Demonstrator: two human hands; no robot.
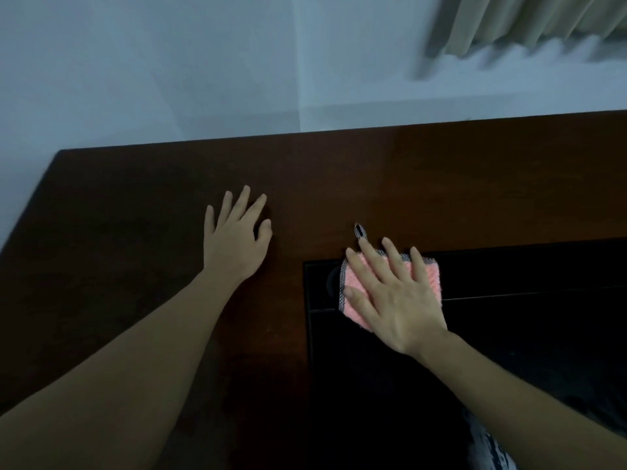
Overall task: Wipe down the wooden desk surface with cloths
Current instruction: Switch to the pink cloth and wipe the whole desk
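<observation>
The pink cloth (428, 273) (grey-edged, with a loop) lies right of centre on a black panel (509, 334), pressed flat under the right hand (395, 293), fingers spread. The left hand (237, 239), fingers apart, rests on the desk (135, 232).

Up behind the bench's far edge there's a pale wall (152, 69), plain and bluish in this dim light. At the top right, beige pleated curtains (529, 25) hang, blurred at their lower edge. Down at the bench's near right, a black glossy panel (526, 320) takes up the corner, with a thin line running across it. A patterned fabric (492, 449) peeks in at the bottom.
</observation>
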